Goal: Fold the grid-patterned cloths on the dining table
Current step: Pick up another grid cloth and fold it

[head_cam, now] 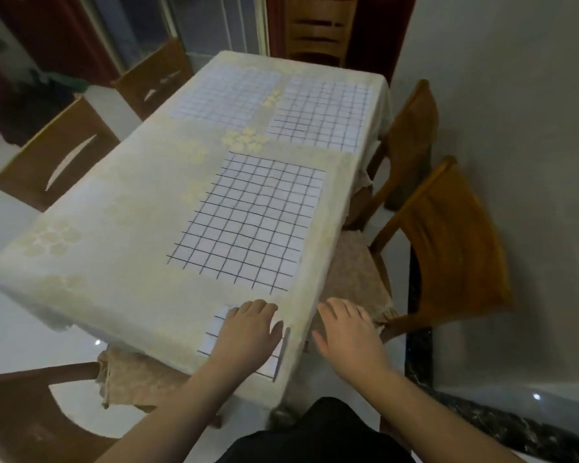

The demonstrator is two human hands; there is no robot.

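A small folded grid-patterned cloth (216, 332) lies at the table's near right corner, and my left hand (248, 332) rests flat on top of it, fingers together. My right hand (345, 332) hovers off the table's right edge with its fingers spread and nothing in it. A large white cloth with a dark grid (251, 218) lies spread flat in the middle right of the table. Two more grid cloths lie flat at the far end, one on the left (224, 95) and one on the right (321, 115).
The dining table (114, 228) wears a pale cream floral tablecloth. Wooden chairs stand around it: two on the right (455, 242), two on the left (57, 155), one at the far end (318, 28), and one at the near left (30, 412). A white wall runs on the right.
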